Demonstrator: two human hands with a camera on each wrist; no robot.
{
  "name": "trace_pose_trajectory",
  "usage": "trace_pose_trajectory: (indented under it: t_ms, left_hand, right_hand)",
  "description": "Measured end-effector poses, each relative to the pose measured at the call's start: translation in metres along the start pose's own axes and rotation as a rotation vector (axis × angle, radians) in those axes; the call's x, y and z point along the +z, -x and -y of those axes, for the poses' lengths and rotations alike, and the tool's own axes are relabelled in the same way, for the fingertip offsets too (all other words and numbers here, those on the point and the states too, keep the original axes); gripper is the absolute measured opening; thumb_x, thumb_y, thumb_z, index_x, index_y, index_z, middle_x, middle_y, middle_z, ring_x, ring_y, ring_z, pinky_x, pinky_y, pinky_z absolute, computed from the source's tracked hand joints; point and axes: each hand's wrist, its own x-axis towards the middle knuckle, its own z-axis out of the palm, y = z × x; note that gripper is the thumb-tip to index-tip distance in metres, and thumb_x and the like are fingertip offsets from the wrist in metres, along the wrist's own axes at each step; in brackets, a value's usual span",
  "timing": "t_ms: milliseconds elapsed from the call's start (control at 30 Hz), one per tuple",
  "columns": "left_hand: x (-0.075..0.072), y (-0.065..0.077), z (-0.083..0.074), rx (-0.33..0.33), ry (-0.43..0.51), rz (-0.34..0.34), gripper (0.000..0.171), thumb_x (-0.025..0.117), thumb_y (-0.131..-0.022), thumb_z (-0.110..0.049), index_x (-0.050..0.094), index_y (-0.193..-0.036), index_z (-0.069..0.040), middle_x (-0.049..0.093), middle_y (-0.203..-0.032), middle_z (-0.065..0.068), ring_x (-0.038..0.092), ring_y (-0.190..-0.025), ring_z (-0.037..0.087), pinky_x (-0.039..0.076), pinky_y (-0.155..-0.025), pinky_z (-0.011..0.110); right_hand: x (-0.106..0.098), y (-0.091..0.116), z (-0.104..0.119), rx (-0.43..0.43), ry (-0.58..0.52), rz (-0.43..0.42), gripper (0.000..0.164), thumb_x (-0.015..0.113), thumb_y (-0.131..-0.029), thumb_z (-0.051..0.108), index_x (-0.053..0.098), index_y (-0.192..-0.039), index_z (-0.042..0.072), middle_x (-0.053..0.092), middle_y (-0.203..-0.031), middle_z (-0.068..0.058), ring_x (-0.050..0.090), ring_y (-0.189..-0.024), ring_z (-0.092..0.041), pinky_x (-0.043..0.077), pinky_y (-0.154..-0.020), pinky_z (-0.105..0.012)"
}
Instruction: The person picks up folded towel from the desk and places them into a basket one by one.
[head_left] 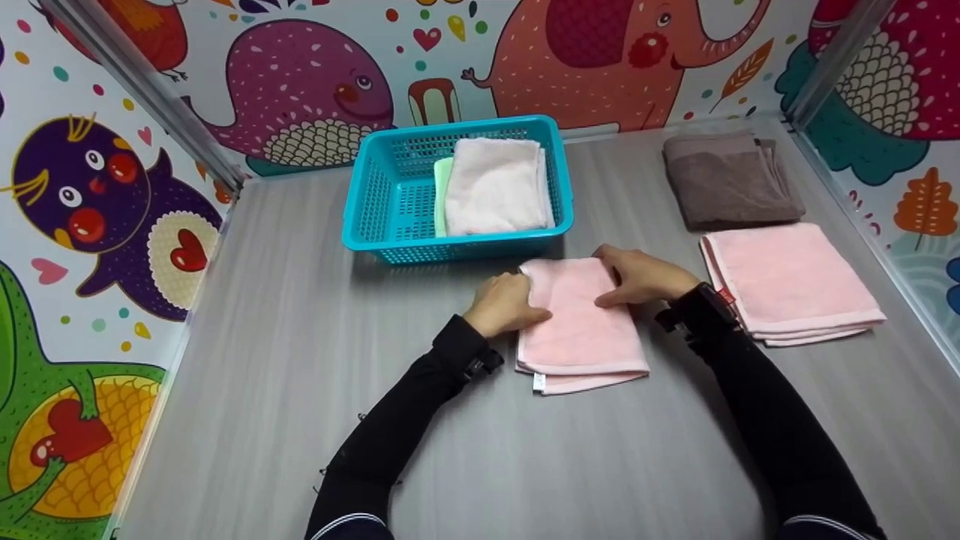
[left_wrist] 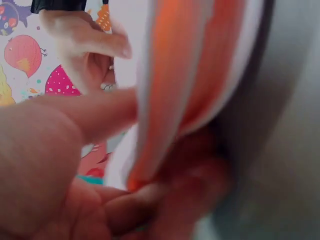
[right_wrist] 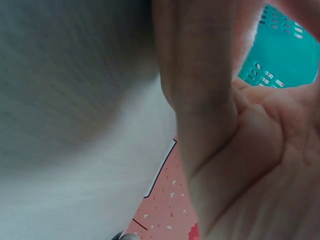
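A folded pink towel (head_left: 581,322) lies on the table in front of the basket, a white tag at its lower left corner. My left hand (head_left: 504,304) grips its left side, thumb on top and fingers at the edge. The left wrist view shows the thumb and fingers of that hand around the towel's layered edge (left_wrist: 170,90). On the opposite side my right hand (head_left: 637,276) holds the upper right edge, thumb on the top face and fingers at the far corner. In the right wrist view, its palm and fingers (right_wrist: 200,75) hide most of the towel.
Behind the towel stands a turquoise basket (head_left: 367,191) holding a folded pale pink towel (head_left: 495,187) and a light green one (head_left: 441,191). To the right lie a folded brown towel (head_left: 731,184) and another folded pink towel (head_left: 791,281). Cartoon-printed walls (head_left: 442,45) enclose the grey table (head_left: 285,300).
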Motion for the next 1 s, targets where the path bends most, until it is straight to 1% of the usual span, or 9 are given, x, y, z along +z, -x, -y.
trace_pose_trajectory:
  t_ms: [167, 333, 433, 500, 600, 700, 767, 867, 1000]
  left_hand:
    - [0.004, -0.005, 0.005, 0.011, 0.141, 0.056, 0.036, 0.074, -0.076, -0.045, 0.054, -0.075, -0.014, 0.054, -0.072, -0.001, 0.053, -0.071, 0.018, 0.045, -0.065, 0.034]
    - [0.003, -0.004, 0.002, 0.046, 0.117, 0.036, 0.03, 0.07, -0.077, -0.042, 0.055, -0.073, -0.016, 0.059, -0.077, 0.001, 0.056, -0.077, 0.019, 0.046, -0.067, 0.036]
    - [0.003, -0.002, -0.002, 0.088, 0.138, 0.003, 0.024, 0.068, -0.079, -0.037, 0.062, -0.083, -0.014, 0.064, -0.086, 0.003, 0.06, -0.081, 0.021, 0.048, -0.071, 0.038]
    - [0.004, -0.001, -0.004, 0.103, 0.187, -0.001, 0.03, 0.068, -0.08, -0.032, 0.062, -0.098, -0.01, 0.064, -0.091, 0.005, 0.06, -0.083, 0.021, 0.049, -0.073, 0.038]
    - [0.005, -0.001, -0.004, 0.092, 0.303, -0.001, 0.053, 0.073, -0.077, -0.027, 0.049, -0.119, -0.006, 0.062, -0.095, 0.007, 0.059, -0.083, 0.02, 0.05, -0.074, 0.036]
    - [0.004, -0.002, -0.001, 0.073, 0.407, -0.028, 0.072, 0.08, -0.072, -0.024, 0.035, -0.126, -0.008, 0.06, -0.096, 0.011, 0.059, -0.085, 0.021, 0.05, -0.074, 0.036]
    - [0.001, -0.002, 0.002, 0.087, 0.452, -0.036, 0.078, 0.083, -0.07, -0.022, 0.03, -0.126, -0.012, 0.061, -0.099, 0.013, 0.06, -0.087, 0.023, 0.05, -0.075, 0.036]
    - [-0.004, -0.001, 0.004, 0.131, 0.435, -0.012, 0.081, 0.081, -0.073, -0.02, 0.026, -0.131, -0.017, 0.062, -0.103, 0.015, 0.061, -0.088, 0.024, 0.05, -0.077, 0.036]
    - [-0.01, 0.0, 0.007, 0.186, 0.369, 0.056, 0.07, 0.071, -0.078, -0.012, 0.025, -0.13, -0.017, 0.061, -0.103, 0.016, 0.06, -0.087, 0.024, 0.049, -0.076, 0.035]
  right_hand:
    - [0.001, 0.0, 0.001, -0.003, -0.01, 0.008, 0.058, 0.08, -0.075, 0.026, 0.05, -0.122, 0.011, 0.056, -0.086, -0.006, 0.054, -0.079, -0.021, 0.042, -0.069, -0.034]
    - [0.002, 0.001, 0.002, -0.017, -0.028, -0.003, 0.056, 0.08, -0.073, 0.022, 0.051, -0.12, 0.01, 0.055, -0.085, -0.005, 0.053, -0.078, -0.02, 0.042, -0.068, -0.033]
    - [0.001, 0.001, 0.002, -0.026, -0.023, -0.008, 0.058, 0.08, -0.073, 0.022, 0.051, -0.122, 0.009, 0.056, -0.087, -0.005, 0.053, -0.079, -0.02, 0.042, -0.07, -0.033]
    - [0.001, 0.001, 0.002, -0.036, -0.016, -0.012, 0.06, 0.081, -0.072, 0.021, 0.052, -0.122, 0.008, 0.057, -0.088, -0.005, 0.053, -0.08, -0.02, 0.042, -0.07, -0.034]
    - [0.001, 0.0, 0.002, -0.043, -0.01, -0.009, 0.061, 0.081, -0.072, 0.021, 0.051, -0.124, 0.007, 0.059, -0.092, -0.006, 0.054, -0.082, -0.021, 0.043, -0.072, -0.035]
    - [0.001, 0.0, 0.001, -0.036, -0.008, -0.001, 0.062, 0.081, -0.072, 0.021, 0.051, -0.125, 0.007, 0.06, -0.096, -0.007, 0.054, -0.086, -0.022, 0.044, -0.076, -0.036]
    - [0.001, 0.0, 0.001, -0.024, -0.01, 0.006, 0.062, 0.081, -0.073, 0.021, 0.051, -0.126, 0.008, 0.06, -0.099, -0.008, 0.054, -0.088, -0.022, 0.043, -0.078, -0.037]
    - [0.0, 0.0, 0.001, -0.015, -0.015, 0.014, 0.061, 0.08, -0.074, 0.022, 0.051, -0.126, 0.009, 0.06, -0.099, -0.008, 0.054, -0.088, -0.022, 0.043, -0.078, -0.037]
    - [-0.002, 0.0, 0.002, -0.021, -0.027, 0.021, 0.061, 0.08, -0.075, 0.022, 0.051, -0.126, 0.008, 0.06, -0.099, -0.008, 0.054, -0.088, -0.023, 0.043, -0.077, -0.037]
